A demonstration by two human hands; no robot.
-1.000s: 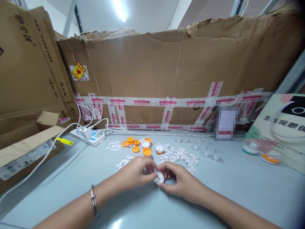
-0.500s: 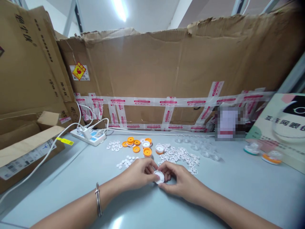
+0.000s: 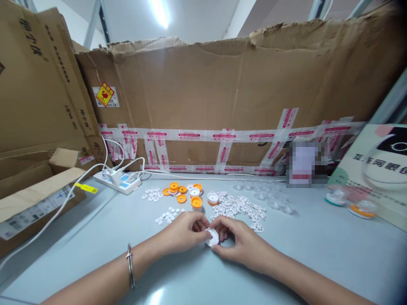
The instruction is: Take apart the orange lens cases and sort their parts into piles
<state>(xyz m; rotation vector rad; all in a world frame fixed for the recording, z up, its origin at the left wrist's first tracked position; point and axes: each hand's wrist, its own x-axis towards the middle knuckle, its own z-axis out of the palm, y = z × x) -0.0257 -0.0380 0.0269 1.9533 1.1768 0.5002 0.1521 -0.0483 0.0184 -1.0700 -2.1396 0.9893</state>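
Note:
Between my two hands, just above the grey tabletop, is a round white plastic disc [image 3: 212,238] with a small dark spot near its middle. My left hand [image 3: 187,231] pinches its left side, thumb lying over the face. The fingers of my right hand [image 3: 237,237] close on its right edge, thumb at the lower rim. Beyond my hands stand orange rings [image 3: 196,202] and a white ring on an orange one [image 3: 213,198]. White flat pieces with holes [image 3: 238,206] lie spread past my right hand. Small white caps [image 3: 168,215] are scattered beyond my left wrist.
White knobbed pieces [image 3: 152,194] lie at the back left near a power strip [image 3: 122,180] with cables. Clear plastic domes [image 3: 273,201] sit back right. An open carton [image 3: 41,203] is at left; a printed box [image 3: 375,173] leans at right. Cardboard [image 3: 197,84] walls the back.
The disc's face looks different: a small dark spot now shows near its middle, and my left thumb has shifted slightly up and left. Both hands stay in nearly the same place.

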